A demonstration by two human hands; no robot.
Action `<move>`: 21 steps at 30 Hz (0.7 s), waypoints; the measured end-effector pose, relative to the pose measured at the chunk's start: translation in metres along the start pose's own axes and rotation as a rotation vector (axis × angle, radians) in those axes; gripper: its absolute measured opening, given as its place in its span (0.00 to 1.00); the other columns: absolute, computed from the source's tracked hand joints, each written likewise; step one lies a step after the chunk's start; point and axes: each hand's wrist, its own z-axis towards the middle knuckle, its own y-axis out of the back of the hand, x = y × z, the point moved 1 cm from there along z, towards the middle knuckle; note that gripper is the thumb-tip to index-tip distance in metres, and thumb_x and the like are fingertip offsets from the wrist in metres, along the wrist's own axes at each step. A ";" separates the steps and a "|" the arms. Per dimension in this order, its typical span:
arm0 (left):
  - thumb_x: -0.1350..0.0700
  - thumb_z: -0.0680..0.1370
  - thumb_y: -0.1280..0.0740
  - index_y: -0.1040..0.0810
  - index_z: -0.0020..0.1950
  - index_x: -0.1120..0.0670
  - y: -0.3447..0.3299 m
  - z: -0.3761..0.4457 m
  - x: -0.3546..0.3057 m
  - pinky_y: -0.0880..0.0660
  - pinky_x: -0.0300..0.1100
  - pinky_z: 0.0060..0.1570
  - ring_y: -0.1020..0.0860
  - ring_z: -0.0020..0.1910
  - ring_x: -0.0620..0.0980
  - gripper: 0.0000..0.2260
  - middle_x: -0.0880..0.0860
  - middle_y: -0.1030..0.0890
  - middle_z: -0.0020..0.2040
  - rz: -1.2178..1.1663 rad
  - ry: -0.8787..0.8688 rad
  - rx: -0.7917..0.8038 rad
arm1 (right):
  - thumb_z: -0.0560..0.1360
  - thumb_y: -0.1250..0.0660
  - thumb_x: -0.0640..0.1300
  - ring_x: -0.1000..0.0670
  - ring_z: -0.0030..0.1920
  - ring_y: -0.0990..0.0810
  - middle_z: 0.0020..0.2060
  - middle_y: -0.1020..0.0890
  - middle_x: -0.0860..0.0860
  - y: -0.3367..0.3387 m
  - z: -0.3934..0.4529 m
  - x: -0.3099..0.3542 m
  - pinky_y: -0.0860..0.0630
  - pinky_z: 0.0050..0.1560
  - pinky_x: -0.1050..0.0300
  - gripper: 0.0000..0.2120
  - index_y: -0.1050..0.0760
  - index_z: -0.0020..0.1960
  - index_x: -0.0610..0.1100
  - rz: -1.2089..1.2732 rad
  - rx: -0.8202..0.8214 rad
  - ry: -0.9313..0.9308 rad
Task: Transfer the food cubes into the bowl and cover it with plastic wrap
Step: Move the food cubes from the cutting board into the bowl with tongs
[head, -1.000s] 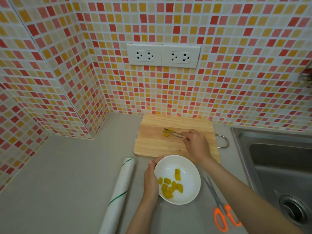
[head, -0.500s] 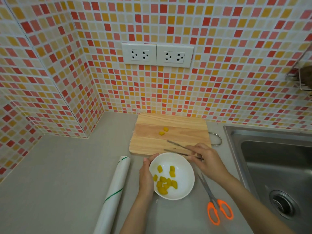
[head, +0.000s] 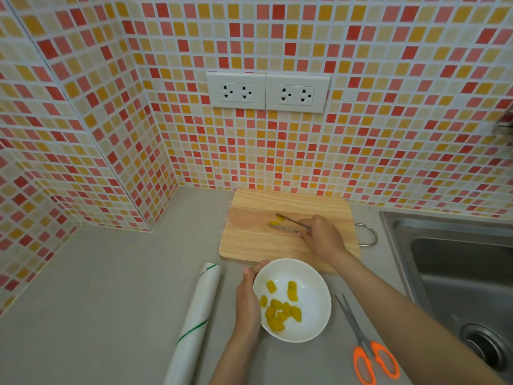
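1. Right hand (head: 323, 238) over the cutting board (head: 249, 240); fingers pinching metal tongs (head: 288, 225), tips apart beside two yellow cubes (head: 273, 224).
2. Left hand (head: 247, 301) on the bench (head: 111, 287); fingers curled against the bowl (head: 313, 309) rim; more cubes lie inside.
3. Plastic wrap roll (head: 194, 323) left of the bowl; scissors (head: 363, 348) right.
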 end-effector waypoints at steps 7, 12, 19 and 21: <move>0.49 0.83 0.52 0.17 0.54 0.51 -0.002 -0.005 -0.004 0.23 0.49 0.55 0.18 0.51 0.52 0.23 0.53 0.15 0.52 0.018 -0.011 -0.008 | 0.76 0.38 0.45 0.42 0.49 0.22 0.47 0.19 0.45 -0.011 -0.003 0.001 0.25 0.43 0.53 0.12 0.21 0.58 0.49 -0.033 -0.026 -0.029; 0.48 0.82 0.51 0.16 0.52 0.50 0.000 -0.004 -0.003 0.23 0.51 0.55 0.18 0.51 0.54 0.22 0.54 0.15 0.51 0.004 0.008 -0.015 | 0.74 0.34 0.42 0.44 0.43 0.21 0.41 0.18 0.44 0.005 -0.035 -0.004 0.32 0.38 0.57 0.11 0.19 0.55 0.45 0.136 -0.088 0.066; 0.48 0.82 0.52 0.16 0.50 0.50 -0.002 -0.001 -0.001 0.23 0.44 0.45 0.16 0.45 0.50 0.24 0.51 0.13 0.45 -0.011 -0.016 -0.010 | 0.72 0.30 0.42 0.47 0.42 0.20 0.41 0.19 0.49 0.039 -0.094 -0.011 0.26 0.46 0.52 0.14 0.20 0.57 0.49 0.118 0.098 0.251; 0.48 0.82 0.52 0.16 0.48 0.48 -0.001 -0.001 -0.001 0.23 0.43 0.46 0.16 0.45 0.48 0.24 0.49 0.13 0.45 -0.007 -0.027 -0.002 | 0.71 0.29 0.43 0.51 0.42 0.21 0.42 0.20 0.52 0.043 -0.097 -0.012 0.26 0.48 0.51 0.15 0.21 0.58 0.50 0.085 0.130 0.248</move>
